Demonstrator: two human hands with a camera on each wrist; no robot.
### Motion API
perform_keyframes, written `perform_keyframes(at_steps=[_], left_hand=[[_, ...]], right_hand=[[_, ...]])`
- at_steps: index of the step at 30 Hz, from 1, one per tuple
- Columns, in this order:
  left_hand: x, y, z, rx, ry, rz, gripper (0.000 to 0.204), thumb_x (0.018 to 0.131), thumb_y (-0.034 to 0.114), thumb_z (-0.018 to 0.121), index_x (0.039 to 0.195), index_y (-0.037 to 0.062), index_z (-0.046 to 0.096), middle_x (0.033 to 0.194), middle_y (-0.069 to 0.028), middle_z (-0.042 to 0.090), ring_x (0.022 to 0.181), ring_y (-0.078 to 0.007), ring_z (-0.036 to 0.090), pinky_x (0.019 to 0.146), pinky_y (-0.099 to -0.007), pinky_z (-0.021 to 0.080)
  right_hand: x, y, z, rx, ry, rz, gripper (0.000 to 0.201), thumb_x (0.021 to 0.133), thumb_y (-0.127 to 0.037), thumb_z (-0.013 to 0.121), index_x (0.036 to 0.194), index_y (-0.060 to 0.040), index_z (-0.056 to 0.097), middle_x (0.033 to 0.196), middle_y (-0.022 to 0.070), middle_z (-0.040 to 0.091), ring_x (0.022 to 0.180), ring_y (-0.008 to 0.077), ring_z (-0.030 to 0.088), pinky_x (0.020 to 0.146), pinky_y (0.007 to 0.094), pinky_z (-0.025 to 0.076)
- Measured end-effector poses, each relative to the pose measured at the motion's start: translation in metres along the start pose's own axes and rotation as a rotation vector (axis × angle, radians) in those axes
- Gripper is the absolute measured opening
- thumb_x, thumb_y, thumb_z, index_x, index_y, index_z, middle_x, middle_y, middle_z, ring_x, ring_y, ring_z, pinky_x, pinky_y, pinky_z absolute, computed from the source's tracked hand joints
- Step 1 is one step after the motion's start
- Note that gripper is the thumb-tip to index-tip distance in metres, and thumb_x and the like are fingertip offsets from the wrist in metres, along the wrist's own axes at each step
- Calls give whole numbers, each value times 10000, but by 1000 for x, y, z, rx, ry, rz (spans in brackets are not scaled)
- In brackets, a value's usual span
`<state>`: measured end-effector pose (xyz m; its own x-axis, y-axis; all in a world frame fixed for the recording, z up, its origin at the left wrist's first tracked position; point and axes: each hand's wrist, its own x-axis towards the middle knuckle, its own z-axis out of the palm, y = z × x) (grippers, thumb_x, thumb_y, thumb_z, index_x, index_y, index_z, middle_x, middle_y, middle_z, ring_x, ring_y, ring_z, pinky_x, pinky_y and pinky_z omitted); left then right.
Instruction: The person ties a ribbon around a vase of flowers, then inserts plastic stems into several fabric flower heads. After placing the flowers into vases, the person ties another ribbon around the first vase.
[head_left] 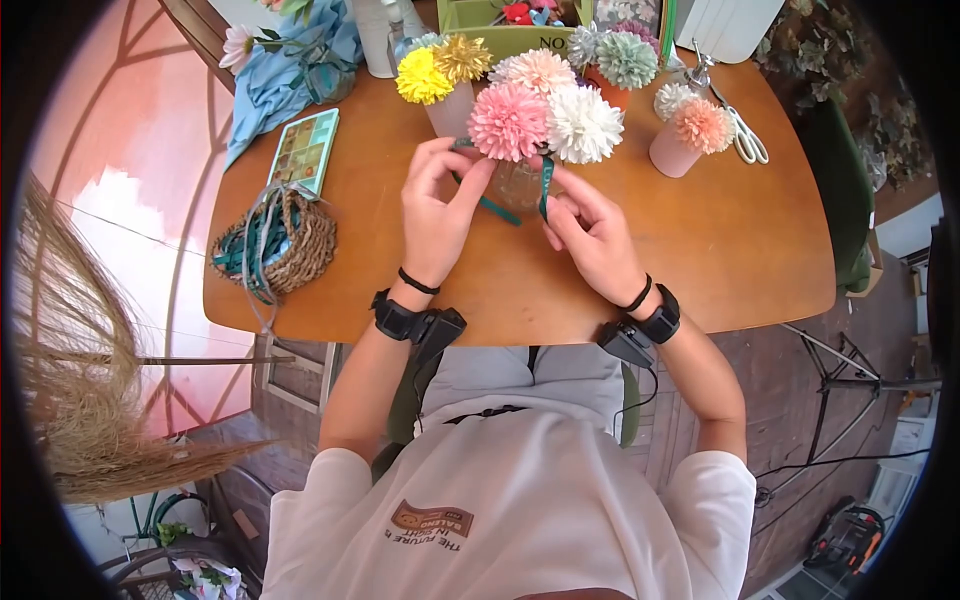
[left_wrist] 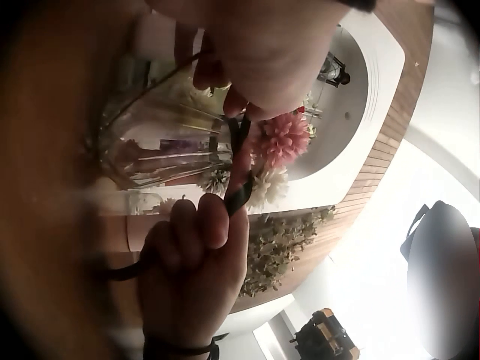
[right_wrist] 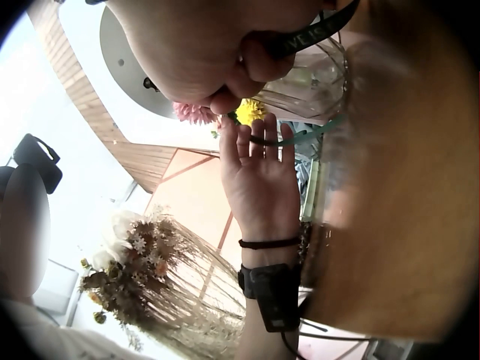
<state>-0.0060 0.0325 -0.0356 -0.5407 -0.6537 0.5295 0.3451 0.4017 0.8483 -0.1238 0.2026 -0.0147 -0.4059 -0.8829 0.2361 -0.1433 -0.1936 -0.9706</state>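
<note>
A clear glass vase (head_left: 518, 186) holds pink (head_left: 509, 120), white (head_left: 585, 124) and peach pompom flowers near the table's middle. A dark green ribbon (head_left: 546, 188) passes around the stems at the vase's neck. My right hand (head_left: 600, 240) pinches one length of it with curled fingers; printed letters show on that ribbon (right_wrist: 315, 36) in the right wrist view. My left hand (head_left: 440, 210) is at the vase's left, its fingers (right_wrist: 259, 142) fairly straight against the ribbon in the right wrist view. The other ribbon end (head_left: 500, 211) hangs toward the table.
On the left lie a woven basket (head_left: 305, 245) of ribbons and a pale green case (head_left: 303, 150). A cup (head_left: 452, 112) with yellow and gold flowers stands behind the left hand. To the right are a pink cup (head_left: 672, 155) with flowers and white-handled scissors (head_left: 748, 142).
</note>
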Motion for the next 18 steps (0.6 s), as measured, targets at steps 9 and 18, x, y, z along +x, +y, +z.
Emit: perform_keyframes(at_steps=[9, 18], left_hand=[[20, 20, 3, 408, 31, 232, 488, 818, 86, 826, 1229, -5, 579, 1191, -141, 606, 1162, -237, 613, 976, -372, 491], [11, 27, -10, 107, -137, -222, 198, 973, 87, 660, 1140, -19, 671, 883, -46, 682, 701, -85, 621, 649, -246, 500]], right_hand=[[0, 0, 0, 2, 1, 1, 492, 1042, -105, 513, 1531, -92, 457, 672, -76, 442, 637, 33, 388, 605, 220, 356], [0, 0, -1, 3, 8, 1, 475, 1044, -108, 524, 1514, -73, 470, 675, -53, 455, 642, 40, 419, 611, 226, 381]])
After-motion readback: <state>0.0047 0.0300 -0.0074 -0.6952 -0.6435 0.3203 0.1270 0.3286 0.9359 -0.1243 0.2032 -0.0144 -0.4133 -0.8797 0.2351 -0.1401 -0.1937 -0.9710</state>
